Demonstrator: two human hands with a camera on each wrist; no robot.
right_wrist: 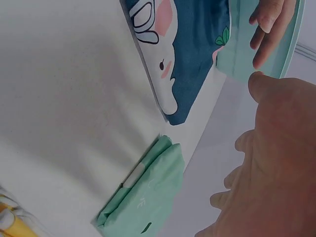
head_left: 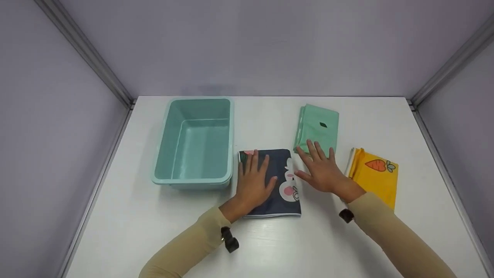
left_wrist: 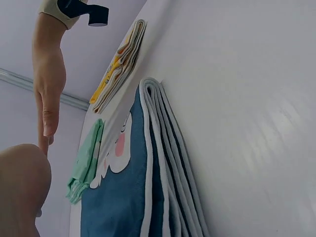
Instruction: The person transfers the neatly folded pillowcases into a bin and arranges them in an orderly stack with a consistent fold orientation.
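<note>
Dark blue cloth: folded into a thick rectangle with a rabbit print, it lay flat on the white worktop, just right of the teal bin and in front of the green cloth.
Left hand: it rested palm down on the left half of the dark blue cloth, its grip spread flat with straight fingers, seemingly to keep the stacked layers from springing open.
Right hand: it hovered or lay low between the dark blue cloth and the green cloth, grip spread, fingertips over the near edge of the green cloth; whether it pressed down could not be told.
Green cloth: folded, it sat behind the right hand, apart from the dark blue cloth.
Yellow cloth: folded, with a carrot print, it lay to the right, beside the right forearm.
Teal bin: open-topped, it stood at the left, touching or nearly touching the dark blue cloth's edge; nothing lay inside it.
</note>
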